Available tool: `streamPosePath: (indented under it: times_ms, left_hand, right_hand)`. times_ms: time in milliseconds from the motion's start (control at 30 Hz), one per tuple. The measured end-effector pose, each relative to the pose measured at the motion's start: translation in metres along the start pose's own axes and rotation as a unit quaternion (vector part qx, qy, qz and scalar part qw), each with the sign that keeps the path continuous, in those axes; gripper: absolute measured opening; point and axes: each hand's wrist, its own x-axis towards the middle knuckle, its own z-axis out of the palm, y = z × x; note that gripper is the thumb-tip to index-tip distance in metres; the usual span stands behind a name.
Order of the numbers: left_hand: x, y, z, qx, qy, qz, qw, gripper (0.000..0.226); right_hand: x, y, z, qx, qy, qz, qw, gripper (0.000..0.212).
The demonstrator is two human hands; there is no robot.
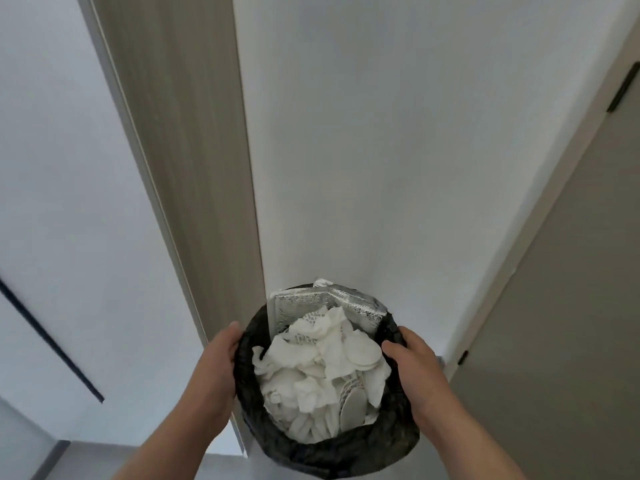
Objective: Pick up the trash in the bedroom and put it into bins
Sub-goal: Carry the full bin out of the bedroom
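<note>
A round bin (323,455) lined with a black bag is held up in front of me at the lower middle. It is full of crumpled white tissues (311,375) and round cotton pads, with a silver foil pouch (304,303) sticking up at its far side. My left hand (214,368) grips the bin's left rim, thumb at the top edge. On the right rim my right hand (415,362) grips it too, its thumb hooked over the edge toward the tissues.
A white wall (381,150) stands straight ahead behind the bin. A beige wooden door frame (194,150) runs down on the left. On the right is a grey-beige door (571,306) with dark hinges. Grey floor (221,465) shows at the bottom left.
</note>
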Motion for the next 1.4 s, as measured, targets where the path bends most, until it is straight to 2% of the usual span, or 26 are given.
streamPosePath:
  times_ms: [167, 400, 733, 933, 1067, 1167, 1267, 1400]
  left_hand:
    - [0.075, 0.002, 0.018, 0.009, -0.023, -0.015, 1.000, 0.027]
    - [0.184, 0.008, 0.046, 0.033, -0.073, -0.046, 0.996, 0.044]
    - [0.320, -0.015, 0.094, 0.118, -0.032, -0.071, 0.990, 0.027]
    - [0.403, -0.055, 0.131, 0.142, 0.014, -0.134, 0.981, 0.030]
    - [0.465, -0.097, 0.136, 0.091, 0.088, -0.205, 0.971, 0.031]
    - [0.512, -0.132, 0.124, 0.070, 0.126, -0.234, 0.961, 0.032]
    - [0.551, -0.165, 0.114, 0.084, 0.143, -0.250, 0.954, 0.023]
    - [0.593, -0.216, 0.093, 0.086, 0.150, -0.263, 0.949, 0.023]
  right_hand:
    - [0.054, -0.008, 0.000, -0.007, 0.026, 0.014, 1.000, 0.019]
    - [0.141, -0.021, 0.008, -0.024, 0.066, 0.029, 0.997, 0.017]
    - [0.287, -0.003, -0.008, -0.010, 0.035, 0.086, 0.996, 0.020]
    - [0.405, 0.041, -0.017, -0.023, -0.030, 0.146, 0.989, 0.029]
    - [0.474, 0.084, -0.012, -0.032, -0.062, 0.186, 0.980, 0.038]
    - [0.516, 0.124, 0.002, -0.034, -0.059, 0.208, 0.976, 0.046]
    - [0.548, 0.166, 0.022, -0.026, -0.056, 0.234, 0.970, 0.046]
    - [0.580, 0.227, 0.049, -0.033, -0.069, 0.254, 0.964, 0.049]
